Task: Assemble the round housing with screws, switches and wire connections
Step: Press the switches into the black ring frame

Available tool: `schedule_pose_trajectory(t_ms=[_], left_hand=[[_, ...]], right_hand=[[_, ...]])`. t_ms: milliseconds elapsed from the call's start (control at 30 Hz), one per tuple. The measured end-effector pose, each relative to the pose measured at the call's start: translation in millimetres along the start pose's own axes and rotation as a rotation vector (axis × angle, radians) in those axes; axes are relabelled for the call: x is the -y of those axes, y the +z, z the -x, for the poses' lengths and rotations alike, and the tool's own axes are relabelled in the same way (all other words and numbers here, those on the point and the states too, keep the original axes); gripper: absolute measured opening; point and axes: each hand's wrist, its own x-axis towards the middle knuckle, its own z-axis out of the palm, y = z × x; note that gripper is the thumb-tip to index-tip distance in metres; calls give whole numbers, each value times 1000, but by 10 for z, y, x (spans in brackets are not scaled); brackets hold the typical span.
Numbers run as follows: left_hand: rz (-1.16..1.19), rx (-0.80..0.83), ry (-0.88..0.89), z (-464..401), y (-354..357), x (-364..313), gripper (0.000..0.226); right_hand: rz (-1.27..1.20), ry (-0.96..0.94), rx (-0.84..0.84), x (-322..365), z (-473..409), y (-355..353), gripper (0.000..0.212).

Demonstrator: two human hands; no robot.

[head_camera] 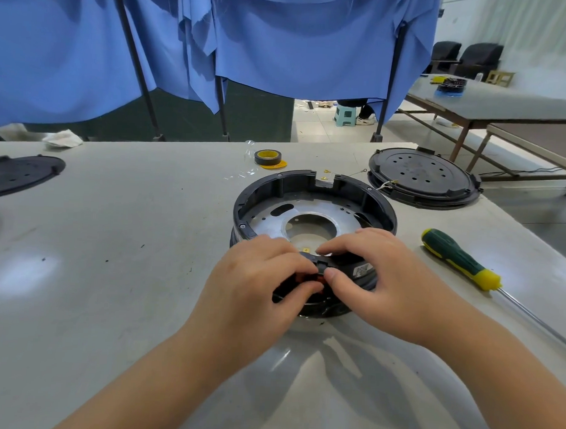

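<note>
Both hands, left hand (pixel 256 278) and right hand (pixel 379 277), fingers pinching a switch (pixel 318 269) on the round housing's (pixel 309 186) near rim.

One open round housing (pixel 314 209) sits on one table (pixel 112 239). Two round lids: one (pixel 422 178) at right, one (pixel 17 175) at left. One screwdriver (pixel 458 259), one tape roll (pixel 268 157), two hands: left (pixel 255 287), right (pixel 379 277).

Left hand (pixel 256 278), right hand (pixel 379 277), fingers curled.

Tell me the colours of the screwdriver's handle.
Dark green with yellow, on the screwdriver handle; head view.
</note>
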Motion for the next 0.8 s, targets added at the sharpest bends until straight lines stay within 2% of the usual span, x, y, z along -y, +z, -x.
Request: schedule_pose_trajectory(t_ms=[100,333,633,800], left_hand=[[-43,-23,-22,-27,-16,55,23],[20,140,-153,-1,3,76,29],[42,110,-180,-26,16,68,28],[100,56,-232,-59,36,34,18]], right_hand=[[0,25,-6,-15,0,10,37],[-9,31,-11,-12,0,-2,31],[9,-1,-26,3,0,-17,25],[42,-5,-38,16,-1,-24,22]])
